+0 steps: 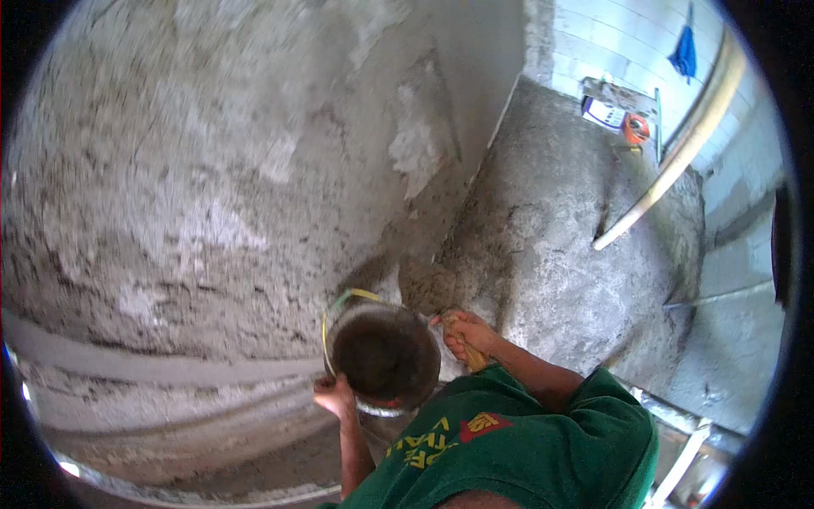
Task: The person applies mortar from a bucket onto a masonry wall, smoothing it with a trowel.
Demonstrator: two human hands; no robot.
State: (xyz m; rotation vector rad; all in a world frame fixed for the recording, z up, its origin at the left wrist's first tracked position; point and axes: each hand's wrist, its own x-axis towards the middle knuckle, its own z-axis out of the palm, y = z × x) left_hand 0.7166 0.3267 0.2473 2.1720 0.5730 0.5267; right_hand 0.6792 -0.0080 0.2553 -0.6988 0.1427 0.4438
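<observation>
A round bucket (pixel 428 349) with dark, wet-looking mortar (pixel 370 358) inside is held up in front of me. My left hand (pixel 337 395) grips its rim at the near left side. Along its far left edge runs a thin yellow-green handle (pixel 365 293). Just right of the bucket, my right hand (pixel 468 338) is closed around the wooden handle of a trowel (pixel 426 285). Its blade points away from me and looks coated with mortar. Whether the blade touches the wall behind it I cannot tell.
A rough plastered wall (pixel 212 187) fills the left. At right lies a grey cement floor (pixel 568 280), crossed by a pale pole (pixel 670 170). Against the far block wall (pixel 615 47) stand an orange container (pixel 636 128) and a white-purple box (pixel 604 113). A blue cloth-like item (pixel 684 55) hangs there.
</observation>
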